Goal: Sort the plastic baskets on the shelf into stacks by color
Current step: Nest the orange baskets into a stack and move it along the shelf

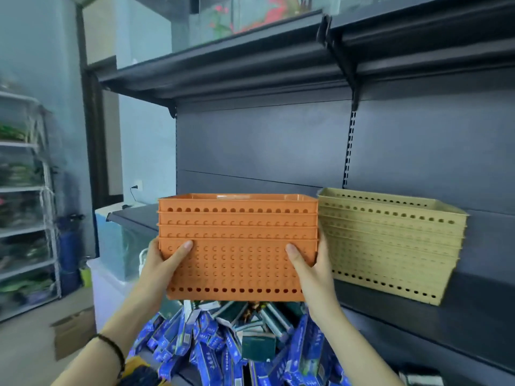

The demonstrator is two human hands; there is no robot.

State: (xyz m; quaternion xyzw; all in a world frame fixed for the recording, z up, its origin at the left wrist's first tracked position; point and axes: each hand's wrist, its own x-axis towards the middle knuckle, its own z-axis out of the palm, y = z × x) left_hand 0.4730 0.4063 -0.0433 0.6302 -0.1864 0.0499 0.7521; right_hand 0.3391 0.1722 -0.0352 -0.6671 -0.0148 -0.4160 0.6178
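Observation:
A nested stack of several orange perforated baskets (237, 232) is held in front of me at shelf height. My left hand (164, 263) grips its lower left corner, thumb across the front wall. My right hand (309, 266) grips the lower right corner the same way. To the right, a taller nested stack of several beige baskets (390, 246) rests on the dark shelf (473, 307), touching or almost touching the orange stack's right edge. Whether the orange stack's base rests on the shelf is hidden.
Below the orange stack lies a heap of blue and green packets (237, 338). A dark upper shelf (250, 68) hangs overhead. A white rack (28, 190) with goods stands at the far left, a cardboard box (72, 332) on the floor.

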